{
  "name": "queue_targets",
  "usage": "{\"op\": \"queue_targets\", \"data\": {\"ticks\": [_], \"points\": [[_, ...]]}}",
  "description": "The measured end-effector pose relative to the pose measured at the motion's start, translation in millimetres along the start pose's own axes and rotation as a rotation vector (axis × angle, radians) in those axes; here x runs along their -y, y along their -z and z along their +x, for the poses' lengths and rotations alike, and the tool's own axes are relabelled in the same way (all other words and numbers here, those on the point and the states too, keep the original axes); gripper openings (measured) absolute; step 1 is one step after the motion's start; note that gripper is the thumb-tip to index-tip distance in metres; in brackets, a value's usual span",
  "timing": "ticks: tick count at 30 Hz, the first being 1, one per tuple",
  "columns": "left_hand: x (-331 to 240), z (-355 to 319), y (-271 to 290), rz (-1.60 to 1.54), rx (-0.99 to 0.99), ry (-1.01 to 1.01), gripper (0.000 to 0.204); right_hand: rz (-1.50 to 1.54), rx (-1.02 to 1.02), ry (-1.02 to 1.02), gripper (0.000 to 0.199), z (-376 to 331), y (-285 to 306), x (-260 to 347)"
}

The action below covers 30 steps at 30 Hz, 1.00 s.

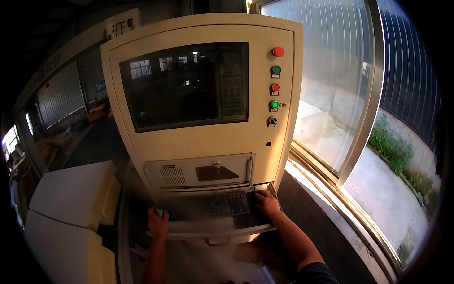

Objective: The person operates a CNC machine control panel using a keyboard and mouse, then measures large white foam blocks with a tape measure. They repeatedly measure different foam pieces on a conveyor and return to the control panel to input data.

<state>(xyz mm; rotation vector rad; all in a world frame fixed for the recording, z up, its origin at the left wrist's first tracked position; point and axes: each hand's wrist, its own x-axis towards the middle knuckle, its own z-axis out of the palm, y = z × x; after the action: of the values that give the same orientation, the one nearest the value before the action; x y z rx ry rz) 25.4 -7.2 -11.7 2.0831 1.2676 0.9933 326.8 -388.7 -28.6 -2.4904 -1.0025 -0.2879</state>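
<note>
A cream control cabinet [198, 142] with a dark screen [179, 87] stands in front of me. A black keyboard [222, 203] lies on its pulled-out tray [213, 233]. To the right of the keyboard, my right hand [268, 204] rests with curved fingers over what looks like a dark computer mouse, mostly covered by the hand. At the tray's left end, my left hand [158, 221] is closed around a small grey object [160, 213], too small to name. The keyboard's left part is blurred and dim.
Red and green buttons [275, 88] and a black switch [272, 121] line the cabinet's right side. Pale box-like blocks [71, 194] stand close by my left arm. A glass door [331, 85] in a metal frame is at right, with paving and plants [392, 144] outside.
</note>
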Motion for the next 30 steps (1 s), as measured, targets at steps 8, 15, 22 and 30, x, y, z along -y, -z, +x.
{"op": "queue_targets", "data": {"ticks": [8, 15, 22, 30], "points": [[-10.6, -5.6, 6.3, 0.013, -0.024, -0.006, 0.057, -0.024, -0.019, 0.022, 0.057, -3.1, -4.1, -5.4], [-5.2, -3.3, 4.5, -0.005, -0.007, 0.006, 0.059, -0.021, -0.014, 0.009, 0.056, -4.3, -2.4, -3.1], [-1.3, -2.4, 2.0, 0.0, -0.034, -0.004, 0.06, 0.024, 0.03, -0.023, 0.056, -4.6, 2.8, 0.2], [3.0, -0.4, 0.7, 0.019, -0.028, -0.024, 0.06, -0.012, 0.034, -0.017, 0.058, -5.1, 5.1, 3.0]]}}
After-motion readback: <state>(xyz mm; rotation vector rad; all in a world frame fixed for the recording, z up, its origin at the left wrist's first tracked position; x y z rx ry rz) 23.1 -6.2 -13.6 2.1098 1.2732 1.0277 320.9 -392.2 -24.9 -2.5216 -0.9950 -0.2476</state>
